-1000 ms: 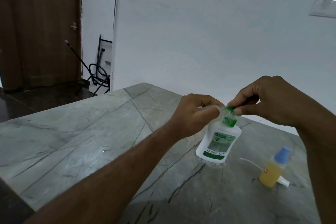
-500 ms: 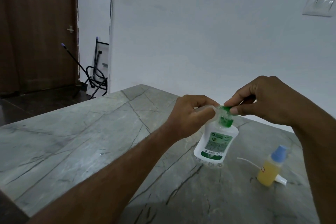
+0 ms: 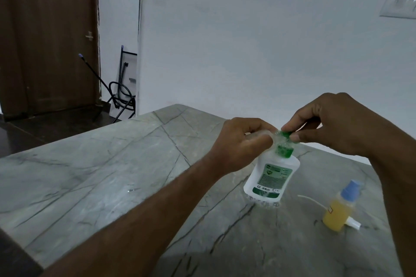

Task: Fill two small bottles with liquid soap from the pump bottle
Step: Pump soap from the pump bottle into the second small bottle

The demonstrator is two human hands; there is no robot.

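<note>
- The left hand (image 3: 242,141) is grasping a small clear bottle (image 3: 261,136) up against the spout of the pump bottle (image 3: 271,176), fingers curled round it.
- The right hand (image 3: 333,125) is pinching the green pump head (image 3: 287,135) between thumb and fingertips.
- The pump bottle is standing tilted on the counter (image 3: 112,175), right of centre.
- To do this well, the spout should be sitting over the small bottle's mouth, with slow, short presses and the base steadied.
- A yellow-filled bottle (image 3: 337,211) with a blue cap is standing to the near right, a white pump part lying beside it.
- The small bottle's mouth and fill level are hidden behind the fingers.
</note>
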